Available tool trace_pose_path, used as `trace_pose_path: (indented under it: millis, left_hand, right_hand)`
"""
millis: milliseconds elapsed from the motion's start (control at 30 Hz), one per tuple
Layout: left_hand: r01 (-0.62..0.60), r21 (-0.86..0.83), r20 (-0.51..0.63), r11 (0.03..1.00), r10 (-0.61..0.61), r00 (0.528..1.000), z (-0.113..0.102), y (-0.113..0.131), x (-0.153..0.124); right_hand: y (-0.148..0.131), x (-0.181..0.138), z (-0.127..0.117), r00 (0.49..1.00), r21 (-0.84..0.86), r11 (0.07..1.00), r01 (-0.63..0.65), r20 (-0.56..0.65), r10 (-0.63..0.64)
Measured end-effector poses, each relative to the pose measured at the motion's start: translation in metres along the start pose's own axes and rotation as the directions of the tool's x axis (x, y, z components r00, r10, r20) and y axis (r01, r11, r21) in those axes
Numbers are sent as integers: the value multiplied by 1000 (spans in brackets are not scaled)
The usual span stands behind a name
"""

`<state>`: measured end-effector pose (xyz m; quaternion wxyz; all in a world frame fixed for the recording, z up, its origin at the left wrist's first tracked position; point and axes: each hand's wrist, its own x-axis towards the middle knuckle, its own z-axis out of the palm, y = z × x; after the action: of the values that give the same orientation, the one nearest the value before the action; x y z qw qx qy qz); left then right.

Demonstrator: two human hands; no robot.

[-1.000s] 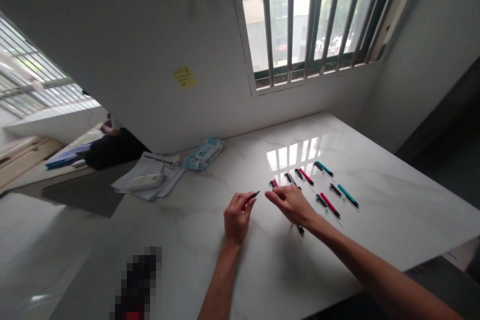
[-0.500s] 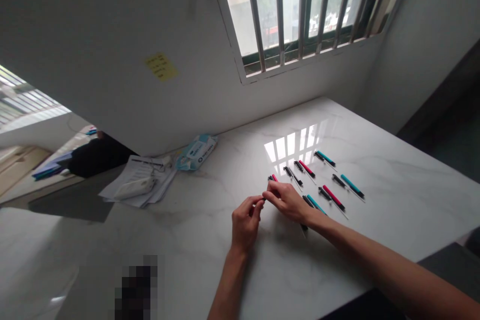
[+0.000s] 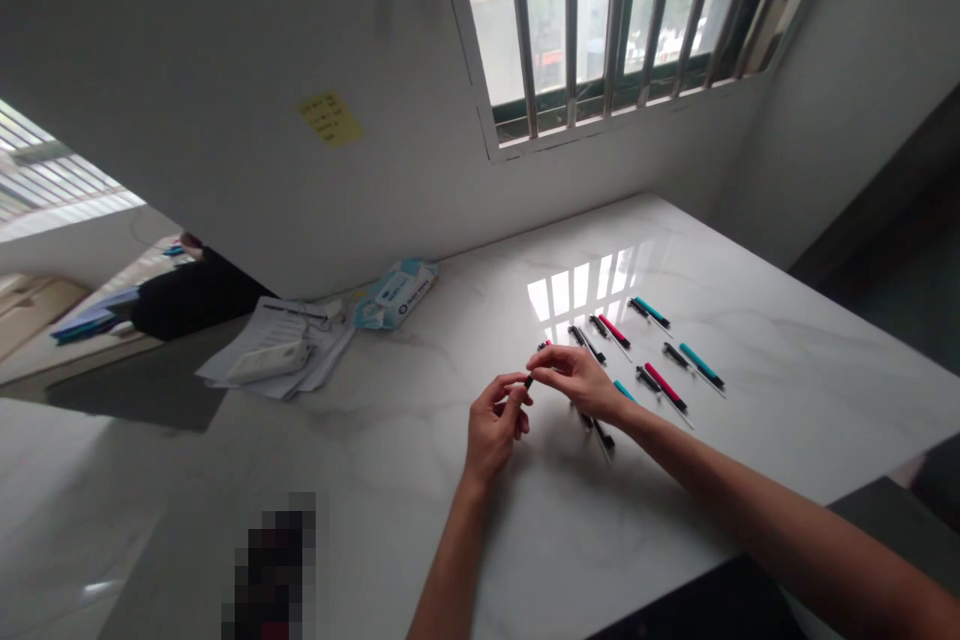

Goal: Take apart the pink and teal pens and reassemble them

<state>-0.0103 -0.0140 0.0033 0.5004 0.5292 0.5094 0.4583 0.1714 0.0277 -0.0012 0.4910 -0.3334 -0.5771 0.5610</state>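
My left hand (image 3: 493, 428) pinches a small black pen part (image 3: 529, 382) between thumb and fingertips. The fingertips of my right hand (image 3: 579, 382) close on the upper end of this same part, so both hands meet over the table. Around my right hand lie several pens taken apart: a red barrel (image 3: 665, 386), a teal barrel (image 3: 703, 366), black upper pieces such as this clip piece (image 3: 674, 354), and thin white refills. Another teal barrel (image 3: 624, 390) is partly covered by my right hand. Black pen pieces (image 3: 602, 435) lie below my right wrist.
The white marbled table (image 3: 360, 470) runs to the wall below a barred window (image 3: 600, 20). At the back left are a wet-wipes pack (image 3: 396, 295) and papers (image 3: 259, 345) with a white device (image 3: 271, 360) on top. A yellow note (image 3: 330, 118) is stuck to the wall.
My hands have risen slightly, and more of the black part shows between them. My left fingers have shifted, with the lower ones loosening. The view has tilted a little.
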Motion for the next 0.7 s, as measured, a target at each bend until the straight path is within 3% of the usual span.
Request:
trace_pose_path:
  millis: [233, 400, 467, 533, 633, 700]
  left_hand:
    - [109, -221, 76, 969, -95, 993, -5, 2, 1]
    - [-4, -312, -126, 950, -38, 991, -15, 1, 6]
    - [-41, -296, -192, 954, -18, 981, -19, -1, 8]
    - [-67, -277, -266, 959, -9, 964, -24, -4, 9]
    - [-100, -260, -386, 960, -8, 923, -31, -11, 11]
    - [-124, -271, -460, 954, -15, 888, -36, -16, 12]
  right_hand:
    - [-5, 8, 10, 996, 35, 998, 60, -72, -57]
    - [-12, 34, 12, 981, -180, 978, 108, -141, -135]
    - [-14, 46, 15, 981, -349, 925, 154, -55, -184]
    - [-12, 57, 22, 975, -524, 823, 220, 122, -183]
    - [-2, 67, 33, 939, -729, 615, 301, 340, -56]
    - [6, 71, 38, 922, -803, 506, 314, 386, 40]
